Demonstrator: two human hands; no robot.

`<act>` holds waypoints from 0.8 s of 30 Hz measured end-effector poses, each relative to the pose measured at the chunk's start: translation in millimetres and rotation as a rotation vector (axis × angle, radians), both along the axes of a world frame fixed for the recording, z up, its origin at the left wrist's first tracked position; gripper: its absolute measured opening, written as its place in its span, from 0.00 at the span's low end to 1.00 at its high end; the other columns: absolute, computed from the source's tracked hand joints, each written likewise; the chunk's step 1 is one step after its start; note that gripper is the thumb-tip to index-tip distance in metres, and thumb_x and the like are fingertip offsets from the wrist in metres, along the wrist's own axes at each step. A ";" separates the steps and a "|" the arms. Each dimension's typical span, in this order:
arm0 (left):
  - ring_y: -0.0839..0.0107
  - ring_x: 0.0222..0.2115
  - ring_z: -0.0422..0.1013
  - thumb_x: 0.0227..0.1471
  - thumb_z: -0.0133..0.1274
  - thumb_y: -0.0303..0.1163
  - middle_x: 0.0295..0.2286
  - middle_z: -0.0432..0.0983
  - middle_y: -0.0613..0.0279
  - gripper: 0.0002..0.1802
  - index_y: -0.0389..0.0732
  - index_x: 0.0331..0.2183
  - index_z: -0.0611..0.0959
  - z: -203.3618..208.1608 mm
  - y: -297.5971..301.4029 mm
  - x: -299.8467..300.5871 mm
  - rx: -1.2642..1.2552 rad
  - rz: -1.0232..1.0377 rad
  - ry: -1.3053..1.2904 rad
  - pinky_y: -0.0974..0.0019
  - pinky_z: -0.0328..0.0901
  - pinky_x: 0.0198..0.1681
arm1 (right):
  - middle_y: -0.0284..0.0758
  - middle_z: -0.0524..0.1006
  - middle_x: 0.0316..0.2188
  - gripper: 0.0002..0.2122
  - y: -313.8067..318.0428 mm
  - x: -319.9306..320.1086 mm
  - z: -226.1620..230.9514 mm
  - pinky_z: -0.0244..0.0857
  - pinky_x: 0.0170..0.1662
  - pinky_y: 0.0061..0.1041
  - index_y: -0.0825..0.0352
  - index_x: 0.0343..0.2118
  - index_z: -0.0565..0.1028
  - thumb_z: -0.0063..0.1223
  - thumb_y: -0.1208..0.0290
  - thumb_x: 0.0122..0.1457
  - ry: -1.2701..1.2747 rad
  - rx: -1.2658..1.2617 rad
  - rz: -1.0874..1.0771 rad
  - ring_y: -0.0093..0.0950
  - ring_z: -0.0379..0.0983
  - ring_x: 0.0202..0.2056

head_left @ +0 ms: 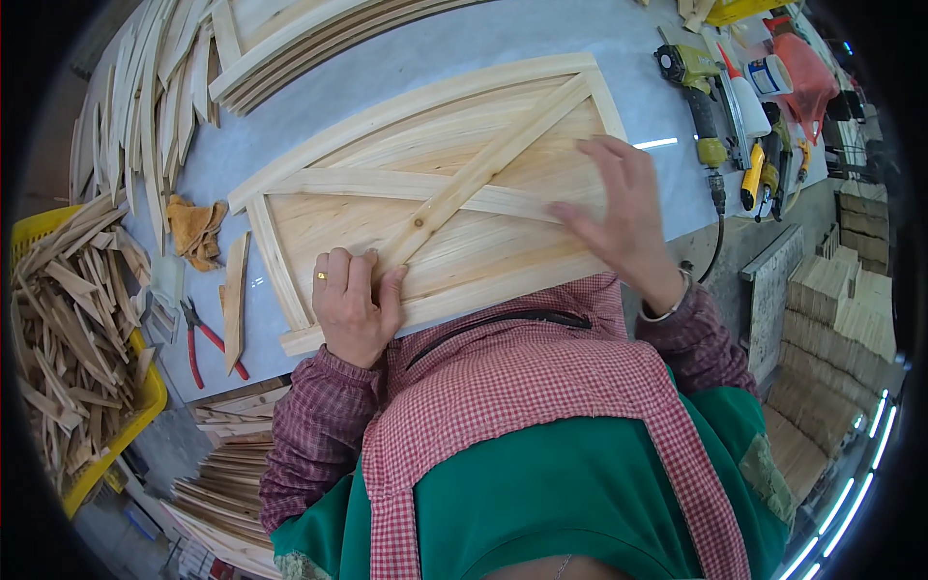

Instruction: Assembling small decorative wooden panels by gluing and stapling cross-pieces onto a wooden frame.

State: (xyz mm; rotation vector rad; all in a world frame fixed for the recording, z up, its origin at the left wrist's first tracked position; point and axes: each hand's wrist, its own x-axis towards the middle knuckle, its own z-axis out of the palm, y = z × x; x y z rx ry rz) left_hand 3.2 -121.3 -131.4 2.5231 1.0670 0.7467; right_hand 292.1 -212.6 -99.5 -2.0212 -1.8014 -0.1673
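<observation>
Worktop (580, 34): pale, smooth, the wooden panel (483, 246) lying along its near edge.
Room: yellow crate (150, 396) of offcuts (72, 358) left of the panel, stacked boards (817, 358) to its right.
Left hand (353, 314): on the panel's near-left part, fingers bent at the diagonal brace's (493, 174) lower end; cannot tell whether they grip it.
Right hand (628, 217): at the panel's right side, blurred, fingers spread wide, empty.

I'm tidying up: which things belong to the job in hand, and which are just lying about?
Probably the job:
pale wooden panel with crossing strips, left hand on it, right hand over its right end

Probably lying about, untouched:
crumpled orange-brown cloth
red-handled metal pliers
yellow plastic basket of pale wooden offcuts
</observation>
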 end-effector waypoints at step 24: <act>0.55 0.26 0.62 0.39 0.58 0.26 0.23 0.63 0.52 0.11 0.33 0.29 0.76 3.1 -0.4 -1.3 0.023 -0.024 0.028 0.58 0.57 0.27 | 0.42 0.70 0.40 0.26 -31.5 120.9 -8.2 0.61 0.46 0.34 0.68 0.48 0.67 0.61 0.64 0.47 -0.104 -0.023 -0.456 0.40 0.66 0.43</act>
